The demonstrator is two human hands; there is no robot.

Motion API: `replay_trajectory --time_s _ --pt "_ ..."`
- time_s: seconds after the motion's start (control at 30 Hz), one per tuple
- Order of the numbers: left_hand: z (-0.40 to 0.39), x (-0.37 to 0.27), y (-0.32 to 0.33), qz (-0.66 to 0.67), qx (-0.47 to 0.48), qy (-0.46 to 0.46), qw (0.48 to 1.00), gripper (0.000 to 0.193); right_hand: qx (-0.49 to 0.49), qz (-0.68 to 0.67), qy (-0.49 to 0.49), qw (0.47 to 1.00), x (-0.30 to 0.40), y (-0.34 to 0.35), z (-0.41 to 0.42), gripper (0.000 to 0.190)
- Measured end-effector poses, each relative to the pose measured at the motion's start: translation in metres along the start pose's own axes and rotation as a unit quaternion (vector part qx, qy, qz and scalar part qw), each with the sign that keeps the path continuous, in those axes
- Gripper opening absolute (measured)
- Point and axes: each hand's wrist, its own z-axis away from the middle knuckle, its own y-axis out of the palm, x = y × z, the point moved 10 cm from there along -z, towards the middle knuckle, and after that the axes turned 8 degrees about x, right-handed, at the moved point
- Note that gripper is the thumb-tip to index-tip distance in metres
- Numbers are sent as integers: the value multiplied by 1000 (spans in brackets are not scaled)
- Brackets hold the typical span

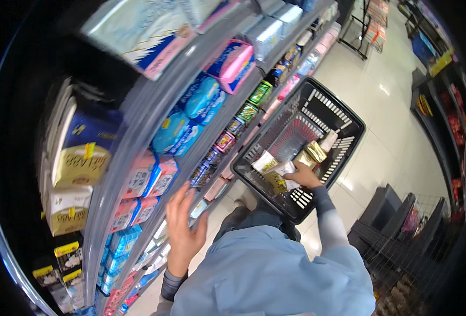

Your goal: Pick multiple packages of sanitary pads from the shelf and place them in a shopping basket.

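Note:
A black plastic shopping basket (355, 128) stands before me with its slotted sides showing. Inside it, my right hand (305, 176) has its fingers on a white and gold package (276, 181) near the basket's closer end; how firmly it holds the package is hard to see. Beside that hand lie gold packages (314, 153) and a pale pink package (329, 141), and a small white and gold pack (264, 162) is at the basket's left side. My left hand (185, 225) is raised near the shelf edge, fingers spread, holding nothing.
Shelves (138, 100) full of packaged goods run along my left, with blue packs (177, 132), pink packs (152, 173) and white and gold packs (70, 207). Dark display racks (434, 114) stand across the tiled aisle. Grey bins and a wire grid (399, 229) are at the lower right.

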Motion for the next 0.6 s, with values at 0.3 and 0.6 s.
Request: replay_trajectory --time_s 0.3,0.6 --pt "2 31 36 231 50 -54 970 77 181 -286 -194 921 224 -16 76 54" --pt "31 43 5 525 26 -84 847 57 210 -284 -354 866 351 22 114 59"
